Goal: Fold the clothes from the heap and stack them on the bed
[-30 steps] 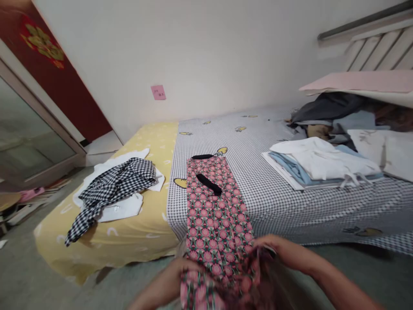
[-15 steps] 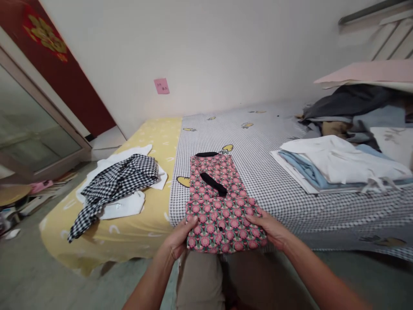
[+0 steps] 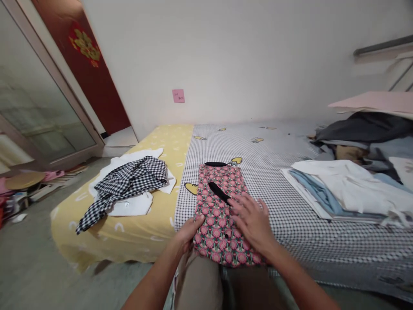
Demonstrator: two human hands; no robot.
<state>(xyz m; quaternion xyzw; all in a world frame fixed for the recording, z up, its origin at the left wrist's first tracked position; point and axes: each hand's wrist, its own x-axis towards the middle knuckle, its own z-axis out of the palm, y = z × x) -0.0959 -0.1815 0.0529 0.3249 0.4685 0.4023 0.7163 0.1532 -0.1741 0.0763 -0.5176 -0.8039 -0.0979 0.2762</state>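
Pink floral, black-trimmed cloth garment [image 3: 211, 221]: left hand [image 3: 189, 231] pinching edge; right hand [image 3: 253, 221] (moved from opposite edge) atop, fingers wide.

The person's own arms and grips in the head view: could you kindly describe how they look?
The left grip and the right grip are human hands without gloves. The left forearm and the right forearm are bare down to the picture's bottom edge, with no sleeve, watch or bracelet visible. Rings are hard to rule out.
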